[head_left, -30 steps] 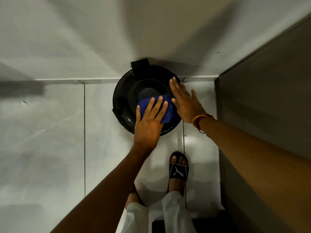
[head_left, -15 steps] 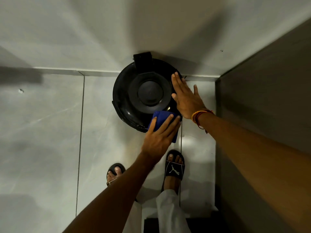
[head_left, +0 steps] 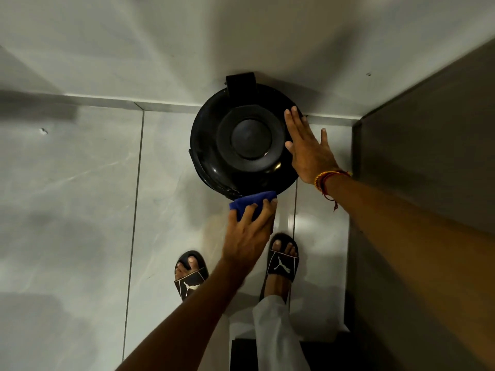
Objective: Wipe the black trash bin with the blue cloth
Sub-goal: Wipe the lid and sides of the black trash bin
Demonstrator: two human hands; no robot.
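Pressing blue cloth (head_left: 253, 202) to black trash bin (head_left: 211, 145) front, left hand (head_left: 247, 236) clutches it, thumb hidden; right hand (head_left: 308, 148) flat, open.

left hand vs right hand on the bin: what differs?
The left hand grips the blue cloth at the near edge of the black trash bin; the right hand holds nothing. Left fingers curl over the cloth; right fingers lie flat and spread on the bin's right side. Only the right wrist wears a thread bracelet. Both are bare.

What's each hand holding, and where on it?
Left hand grips the folded blue cloth by its near edge. Right hand holds nothing, resting flat on the black trash bin lid's right side.
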